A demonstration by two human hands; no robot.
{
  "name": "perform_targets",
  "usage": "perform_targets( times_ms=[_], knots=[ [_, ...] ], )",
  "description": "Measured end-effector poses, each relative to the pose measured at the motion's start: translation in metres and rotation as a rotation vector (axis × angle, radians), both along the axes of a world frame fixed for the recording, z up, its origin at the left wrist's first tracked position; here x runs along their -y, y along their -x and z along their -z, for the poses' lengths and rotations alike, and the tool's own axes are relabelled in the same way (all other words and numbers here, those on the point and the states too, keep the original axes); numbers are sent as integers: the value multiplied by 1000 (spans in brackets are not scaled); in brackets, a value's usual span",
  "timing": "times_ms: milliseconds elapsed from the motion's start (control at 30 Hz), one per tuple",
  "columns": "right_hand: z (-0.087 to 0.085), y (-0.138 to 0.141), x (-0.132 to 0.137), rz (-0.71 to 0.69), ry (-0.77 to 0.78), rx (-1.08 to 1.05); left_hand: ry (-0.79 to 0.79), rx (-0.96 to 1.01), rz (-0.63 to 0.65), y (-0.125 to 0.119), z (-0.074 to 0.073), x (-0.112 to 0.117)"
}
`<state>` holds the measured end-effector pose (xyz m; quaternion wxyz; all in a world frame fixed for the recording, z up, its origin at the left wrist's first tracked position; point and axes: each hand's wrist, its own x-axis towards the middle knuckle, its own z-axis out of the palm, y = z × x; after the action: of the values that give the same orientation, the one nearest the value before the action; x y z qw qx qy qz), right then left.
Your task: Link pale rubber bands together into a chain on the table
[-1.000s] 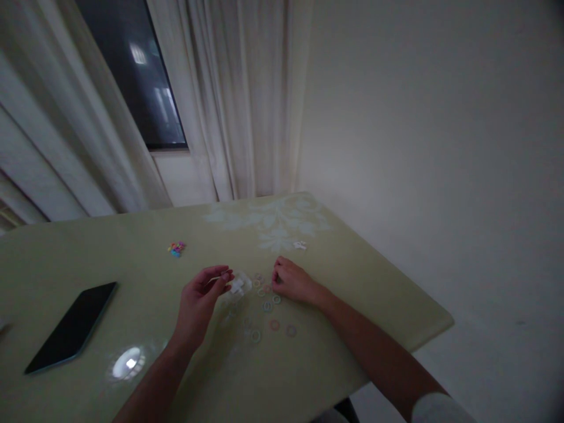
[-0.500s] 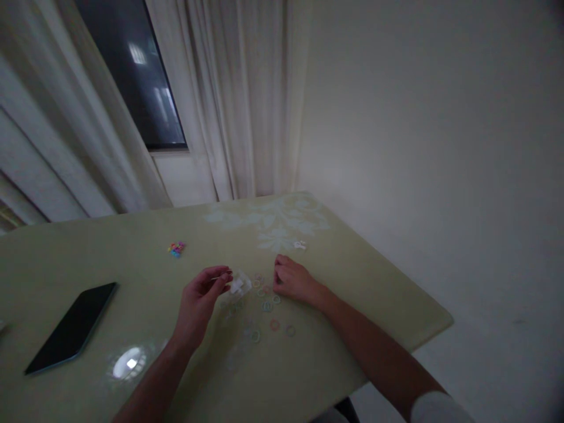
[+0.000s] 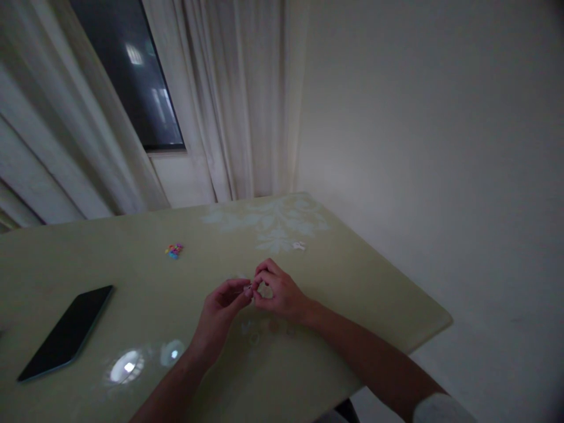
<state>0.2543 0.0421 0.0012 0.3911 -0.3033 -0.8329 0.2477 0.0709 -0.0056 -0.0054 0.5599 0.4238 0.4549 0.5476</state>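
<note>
My left hand (image 3: pixel 222 308) and my right hand (image 3: pixel 278 292) meet over the pale green table (image 3: pixel 132 294), both raised a little above it. Each hand is closed in a pinch, fingertips touching around something tiny between them that I cannot make out. Under and just behind the hands lie several small coloured rings (image 3: pixel 268 326), mostly hidden by the fingers and faint in the dim light.
A dark phone (image 3: pixel 66 332) lies flat at the left of the table. A little heap of bright coloured pieces (image 3: pixel 174 251) sits further back, and a small white piece (image 3: pixel 299 245) near the floral print. Curtains and a dark window stand behind; the table's edge runs close on the right.
Both hands have come together: the right lifted off the table and moved left, the left moved right. The small clear bag near the left fingers is no longer visible.
</note>
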Motion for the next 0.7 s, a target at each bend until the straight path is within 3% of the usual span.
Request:
perform_targets(
  times_ms=[367,467,600,700],
  knots=[
    [-2,0,-3,-30,190,-197,-36,-34,12,2,5,-3],
    [2,0,-7,-31,335,-273,-84,-54,40,1,3,-1],
    [8,-4,-12,-168,604,-277,-129,-24,83,0,0,0],
    [9,-6,-14,-235,666,-289,-131,-5,106,2,-1,0]
  ],
)
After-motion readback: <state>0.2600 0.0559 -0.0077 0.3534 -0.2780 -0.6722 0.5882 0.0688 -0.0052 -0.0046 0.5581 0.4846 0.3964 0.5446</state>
